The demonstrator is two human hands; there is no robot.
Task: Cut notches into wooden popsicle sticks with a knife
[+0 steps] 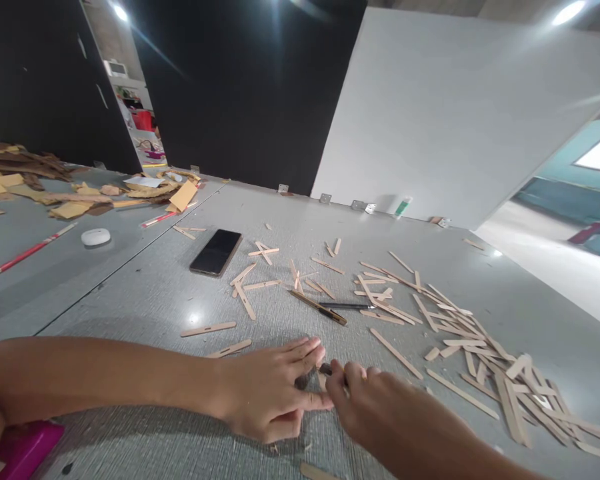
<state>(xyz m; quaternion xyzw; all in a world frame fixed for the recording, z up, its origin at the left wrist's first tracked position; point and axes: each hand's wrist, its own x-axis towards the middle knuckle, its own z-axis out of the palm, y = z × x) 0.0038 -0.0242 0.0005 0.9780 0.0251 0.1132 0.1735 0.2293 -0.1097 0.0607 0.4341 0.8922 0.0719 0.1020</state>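
Observation:
My left hand (pixel 275 390) lies low over the grey table, fingers stretched to the right, pinning a wooden craft stick (pixel 323 380) against the tabletop. Only a short piece of that stick shows between the fingers. My right hand (pixel 363 393) is closed around a small tool with a dark tip (pixel 326 369), which meets the stick; its handle is hidden in the fist, and the exact kind is unclear. Both hands almost touch. Tiny wood shavings (pixel 275 448) lie below my left hand. Two slotted craft sticks (pixel 209 329) rest beyond the left wrist.
Beyond the hands lie a gold pen-like knife (pixel 320 307), a dark pen (pixel 347 306) and a phone (pixel 217 252). A pile of craft sticks (pixel 510 380) spreads on the right. Leather scraps (pixel 75 200) and a white earbud case (pixel 95 237) sit far left. Upright panels (pixel 240 87) border the back.

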